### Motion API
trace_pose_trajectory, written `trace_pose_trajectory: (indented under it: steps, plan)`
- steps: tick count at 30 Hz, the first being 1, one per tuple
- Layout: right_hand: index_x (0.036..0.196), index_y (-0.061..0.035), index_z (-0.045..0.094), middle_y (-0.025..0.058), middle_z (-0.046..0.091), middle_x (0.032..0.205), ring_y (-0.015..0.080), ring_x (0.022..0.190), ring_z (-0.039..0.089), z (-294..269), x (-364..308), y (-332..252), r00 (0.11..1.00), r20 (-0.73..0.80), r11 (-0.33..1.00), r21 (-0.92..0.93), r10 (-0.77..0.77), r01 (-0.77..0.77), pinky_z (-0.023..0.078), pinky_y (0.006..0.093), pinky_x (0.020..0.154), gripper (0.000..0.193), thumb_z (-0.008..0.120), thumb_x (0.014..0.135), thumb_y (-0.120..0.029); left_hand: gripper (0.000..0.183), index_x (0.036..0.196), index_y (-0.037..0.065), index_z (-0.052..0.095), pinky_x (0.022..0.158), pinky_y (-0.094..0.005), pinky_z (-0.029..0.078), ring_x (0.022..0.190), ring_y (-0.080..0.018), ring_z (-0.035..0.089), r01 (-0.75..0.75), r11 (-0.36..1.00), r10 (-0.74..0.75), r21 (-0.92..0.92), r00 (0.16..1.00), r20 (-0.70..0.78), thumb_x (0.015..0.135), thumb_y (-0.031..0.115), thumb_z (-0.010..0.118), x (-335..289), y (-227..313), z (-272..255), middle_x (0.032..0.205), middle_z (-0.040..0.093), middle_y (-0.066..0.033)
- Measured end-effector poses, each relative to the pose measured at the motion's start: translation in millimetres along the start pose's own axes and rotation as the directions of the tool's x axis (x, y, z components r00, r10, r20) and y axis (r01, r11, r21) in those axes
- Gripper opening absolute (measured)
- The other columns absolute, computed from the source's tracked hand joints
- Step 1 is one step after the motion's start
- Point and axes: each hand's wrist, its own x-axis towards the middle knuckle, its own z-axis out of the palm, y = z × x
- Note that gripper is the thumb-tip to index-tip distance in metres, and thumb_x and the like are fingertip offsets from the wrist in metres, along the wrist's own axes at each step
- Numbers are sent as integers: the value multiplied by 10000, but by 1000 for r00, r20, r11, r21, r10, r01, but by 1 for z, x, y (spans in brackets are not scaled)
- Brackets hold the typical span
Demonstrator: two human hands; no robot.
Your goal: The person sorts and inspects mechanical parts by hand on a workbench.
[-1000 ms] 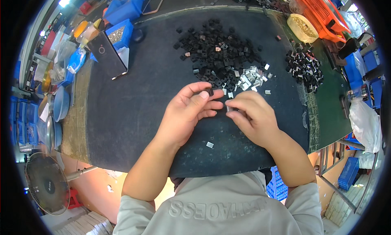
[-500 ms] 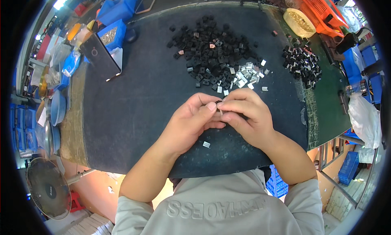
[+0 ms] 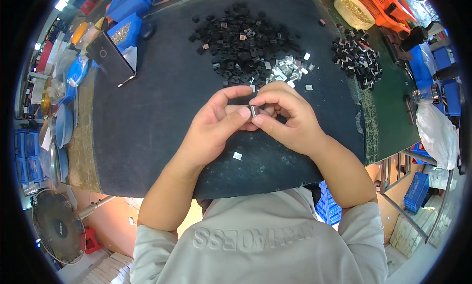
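Note:
My left hand (image 3: 214, 121) and my right hand (image 3: 291, 116) meet over the dark mat, thumbs and fingers closed around one small part (image 3: 254, 110). It shows a shiny metal face with a dark edge; the fingers cover the rest. Beyond my hands lies a large heap of small black blocks (image 3: 241, 43), a few with coppery faces. At its near right edge spreads a pile of small silver metal clips (image 3: 287, 69). One loose silver clip (image 3: 237, 156) rests on the mat nearer to me, below my hands.
On the right is a heap of black blocks with silver pieces (image 3: 359, 58). Behind it stand a cream tub of brassy parts (image 3: 356, 11) and an orange basket (image 3: 381, 8). A propped phone (image 3: 110, 58) and a blue bin (image 3: 123, 33) are on the left; a fan (image 3: 59, 227) stands below.
The held part is turned so its metal face shows between my fingertips. My left index finger has lifted away from it. The whole view has shifted slightly.

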Motion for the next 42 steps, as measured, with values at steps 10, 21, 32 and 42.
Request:
trace_pose_trajectory:
  steps: [10,21,32,42]
  plan:
    - [1111,-46,680,66,622,1048,83,721,575,-1,-2,-9,995,1,987,-132,-96,96,475,230,604,232,764,895,-46,488,1467,-15,431,991,-366,556,1129,-207,680,21,1000,-20,-21,999,41,1056,186,599,-4,2,1,1228,680,-130]
    - [1159,-28,715,84,677,1063,191,958,640,-114,32,0,645,-681,552,-704,-346,-447,521,339,869,308,775,894,-173,340,1309,101,680,1019,-365,472,1122,-269,638,-7,64,668,998,743,-38,970,110,655,39,-8,-60,1263,669,-118]
    - [1023,-95,755,63,654,961,261,795,691,16,-8,-19,869,488,885,-438,85,159,560,374,687,154,757,886,-165,240,1148,100,741,979,-410,498,1114,-302,631,6,77,613,997,789,-53,921,180,732,37,-1,-49,1139,702,-99]
    - [996,-59,694,52,666,875,119,610,598,15,-10,-15,931,245,922,-346,270,-176,478,292,568,110,737,894,-63,175,1083,70,711,896,-404,536,1001,-320,675,-113,170,712,979,701,-43,927,147,726,31,-9,-49,1045,713,-126]
